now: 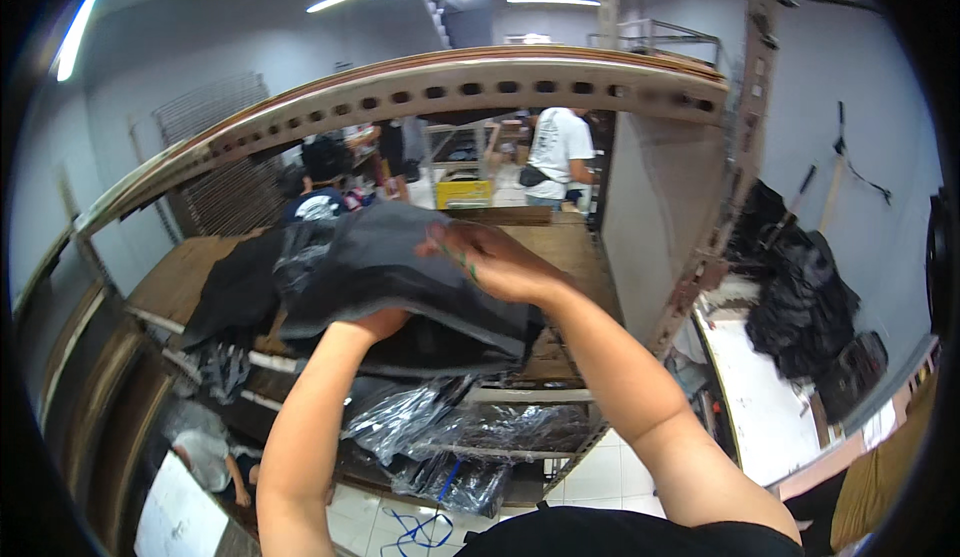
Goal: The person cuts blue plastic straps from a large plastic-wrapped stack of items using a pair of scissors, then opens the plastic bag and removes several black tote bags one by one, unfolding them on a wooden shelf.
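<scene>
A stack of dark grey-black fabric or sheeting [390, 252], partly in clear plastic, lies on the shelf in front of me. My left hand [376, 324] reaches into the opening between its layers at the near edge; its fingers are hidden under the top layer. Above the stack, my right hand [495, 262] is at its upper right side, palm toward the left, with the fingertips blurred. A thin green line [462, 261] shows along that hand; what it is I cannot make out. More black material [235, 287] lies to the left, next to the stack.
A perforated metal beam [450, 90] crosses above my hands, and a rusty upright [715, 227] stands at the right. Plastic-wrapped dark bundles [420, 422] sit on lower shelves. A person in grey [205, 457] is low at the left; another in white [560, 147] stands beyond the rack.
</scene>
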`<state>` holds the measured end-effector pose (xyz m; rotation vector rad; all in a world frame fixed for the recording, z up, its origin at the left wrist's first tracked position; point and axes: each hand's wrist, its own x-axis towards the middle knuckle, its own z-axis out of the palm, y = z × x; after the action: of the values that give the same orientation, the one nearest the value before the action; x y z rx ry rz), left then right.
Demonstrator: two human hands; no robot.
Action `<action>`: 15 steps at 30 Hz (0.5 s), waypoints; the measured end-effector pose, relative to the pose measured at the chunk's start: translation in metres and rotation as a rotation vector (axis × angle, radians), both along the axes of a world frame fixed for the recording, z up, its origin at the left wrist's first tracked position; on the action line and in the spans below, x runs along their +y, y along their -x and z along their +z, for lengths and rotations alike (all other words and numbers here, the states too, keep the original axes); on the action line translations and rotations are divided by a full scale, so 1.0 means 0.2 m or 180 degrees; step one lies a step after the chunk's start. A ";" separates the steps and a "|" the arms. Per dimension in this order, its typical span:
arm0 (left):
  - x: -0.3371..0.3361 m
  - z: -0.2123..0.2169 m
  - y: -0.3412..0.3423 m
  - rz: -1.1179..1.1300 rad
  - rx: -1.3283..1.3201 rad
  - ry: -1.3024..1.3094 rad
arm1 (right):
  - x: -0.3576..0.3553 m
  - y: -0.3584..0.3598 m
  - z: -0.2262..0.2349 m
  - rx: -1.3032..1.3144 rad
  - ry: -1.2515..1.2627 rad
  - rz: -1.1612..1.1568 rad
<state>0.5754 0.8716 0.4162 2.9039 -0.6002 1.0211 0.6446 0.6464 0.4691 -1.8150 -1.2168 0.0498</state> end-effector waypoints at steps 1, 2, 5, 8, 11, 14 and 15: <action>-0.06 0.04 0.07 0.0542 0.0555 0.0014 | 0.00 -0.15 -0.08 -0.0854 -0.0057 0.0090; -0.09 0.04 0.15 0.1044 0.1114 -0.0008 | 0.01 -0.27 -0.15 -0.1699 -0.0045 0.0138; -0.03 -0.08 0.47 0.1248 0.0805 -0.0041 | 0.08 -0.21 -0.15 -0.1153 0.1882 -0.0256; -0.25 0.11 1.00 0.0918 0.0697 0.0780 | 0.30 -0.14 -0.23 -0.0736 0.2359 -0.0176; -0.11 0.07 1.18 -0.0044 0.1261 0.0384 | 0.11 -0.28 -0.29 -0.0478 0.2305 -0.0557; 0.05 -0.24 1.35 0.0007 0.1820 0.1460 | 0.05 -0.24 -0.24 -0.0521 0.2355 -0.0579; 0.08 -0.30 1.43 0.0133 0.1978 0.1861 | 0.08 -0.22 -0.24 -0.0600 0.2343 -0.0594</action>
<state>0.2904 0.8868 0.3557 2.4857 -0.1640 0.1887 0.6879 0.6630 0.4206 -2.6149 -1.2439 0.2529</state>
